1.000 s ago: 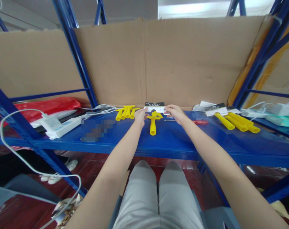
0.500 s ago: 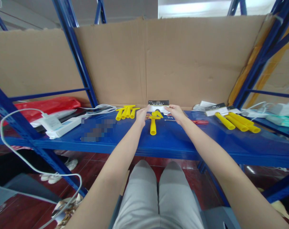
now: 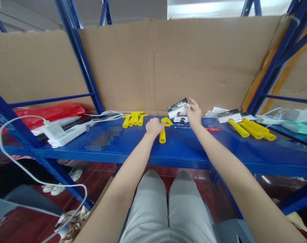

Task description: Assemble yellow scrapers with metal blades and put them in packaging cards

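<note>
My right hand [image 3: 194, 114] pinches a black-and-white printed card [image 3: 178, 108], tilted and raised above the back of the blue shelf [image 3: 178, 152]. At the middle of the shelf, my left hand [image 3: 154, 127] has its fingers closed on a yellow T-shaped piece [image 3: 162, 135], whose round hollow end faces me. Small yellow parts [image 3: 167, 121] lie just right of my left hand. Beneath the card are some small dark and white items, too small to make out. A screwdriver with a red handle [image 3: 213, 129] lies beside my right wrist.
Several yellow T-shaped pieces [image 3: 135, 119] stand left of centre. More yellow tubes [image 3: 252, 129] lie at the right by another card [image 3: 229, 115]. At the left are a white power strip [image 3: 67, 135], cables [image 3: 110, 115] and a red bag [image 3: 54, 111]. Cardboard [image 3: 194, 64] backs the shelf.
My right hand has lifted the card and tilted it, moving slightly right. My left hand has let go of the card and come down onto the yellow T-shaped piece.
</note>
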